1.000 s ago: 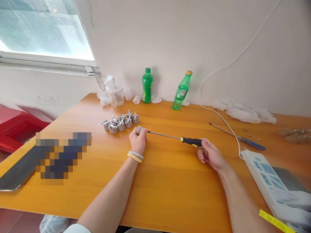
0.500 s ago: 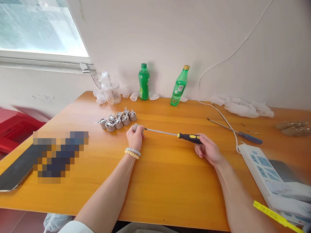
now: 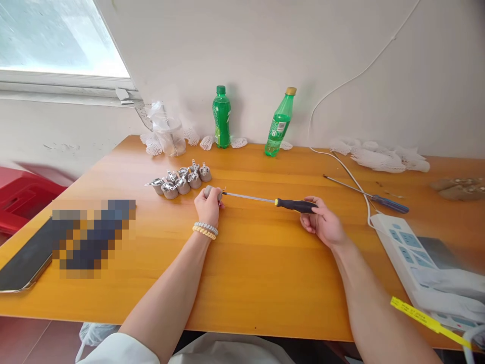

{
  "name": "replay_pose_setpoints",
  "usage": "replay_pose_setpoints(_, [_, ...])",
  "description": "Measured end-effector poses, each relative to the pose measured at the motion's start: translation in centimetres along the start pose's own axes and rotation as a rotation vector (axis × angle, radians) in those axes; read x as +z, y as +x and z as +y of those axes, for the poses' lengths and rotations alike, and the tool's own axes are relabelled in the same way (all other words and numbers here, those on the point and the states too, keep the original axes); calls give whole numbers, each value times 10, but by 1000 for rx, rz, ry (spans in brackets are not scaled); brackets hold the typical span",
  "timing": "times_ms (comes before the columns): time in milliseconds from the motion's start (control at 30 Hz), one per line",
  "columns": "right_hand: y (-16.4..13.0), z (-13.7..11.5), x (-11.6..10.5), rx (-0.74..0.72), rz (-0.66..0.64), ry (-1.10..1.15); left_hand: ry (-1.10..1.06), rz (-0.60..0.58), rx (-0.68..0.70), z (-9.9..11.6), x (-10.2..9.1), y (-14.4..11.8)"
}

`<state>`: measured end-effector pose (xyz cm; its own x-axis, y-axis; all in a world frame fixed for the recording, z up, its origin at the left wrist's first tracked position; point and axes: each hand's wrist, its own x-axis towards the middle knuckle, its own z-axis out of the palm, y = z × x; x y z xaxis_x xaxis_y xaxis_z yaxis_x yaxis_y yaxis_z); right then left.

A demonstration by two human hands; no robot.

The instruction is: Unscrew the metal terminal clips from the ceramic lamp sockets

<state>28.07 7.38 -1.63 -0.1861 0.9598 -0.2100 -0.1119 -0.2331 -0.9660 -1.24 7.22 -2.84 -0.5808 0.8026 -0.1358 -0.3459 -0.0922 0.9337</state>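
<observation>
My left hand (image 3: 208,207) is closed around a small grey-brown lamp socket (image 3: 208,191), mostly covered by the fingers, with thin wire ends showing beside it. My right hand (image 3: 325,222) grips the end of a black and yellow screwdriver (image 3: 293,205) between thumb and fingers. Its shaft runs level to the left, and the tip meets the socket at my left hand. Exactly where the tip sits is too small to tell. Just behind my left hand, several similar lamp sockets (image 3: 183,185) with perforated metal brackets stand grouped together.
Two green bottles (image 3: 222,119) stand by the wall, near white foam nets (image 3: 379,155) and a plastic cup (image 3: 174,137). A blue-handled screwdriver (image 3: 390,203) and a power strip (image 3: 397,247) with a white cable lie right. A dark phone (image 3: 28,258) lies left.
The screwdriver's handle has turned: its yellow patches faced me before and now mostly black shows. My right fingers have shifted on it. The whole view has moved slightly.
</observation>
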Motion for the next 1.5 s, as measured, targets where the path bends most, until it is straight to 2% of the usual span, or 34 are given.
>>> replay_pose_setpoints(200, [1, 3, 4, 7, 93, -277, -7, 6, 19, 0, 0, 1])
replay_pose_setpoints(333, [2, 3, 5, 57, 169, -371, 2, 15, 18, 1, 1, 0])
replay_pose_setpoints(400, [2, 2, 4, 97, 165, -334, 5, 11, 13, 2, 1, 0])
replay_pose_setpoints(467, [2, 0, 4, 105, 101, -197, 14, 4, 8, 2, 0, 0])
replay_pose_setpoints(533, [1, -2, 3, 70, 28, -55, 26, -1, 9, 1, 0, -1])
replay_pose_setpoints(600, [0, -2, 2, 31, -7, -4, 35, -5, 16, 0, 0, -1])
replay_pose_setpoints(767, [-1, 1, 2, 17, 47, -207, 43, -6, 19, 0, 0, 0])
replay_pose_setpoints(933, [0, 1, 3, 76, 150, -385, 22, -5, 23, 0, -1, 1])
replay_pose_setpoints(1033, [-2, -2, 4, 90, 84, -270, 26, -1, 18, 0, -1, 2])
replay_pose_setpoints(1167, [-4, -4, 4, 20, -51, -29, 24, 5, 13, -1, -1, 4])
replay_pose_setpoints(1300, [-3, -1, 4, -4, 10, -143, 32, 10, 19, -1, -1, 3])
replay_pose_setpoints(1500, [0, 4, 1, 46, 137, -327, 21, 0, 2, 1, -1, 2])
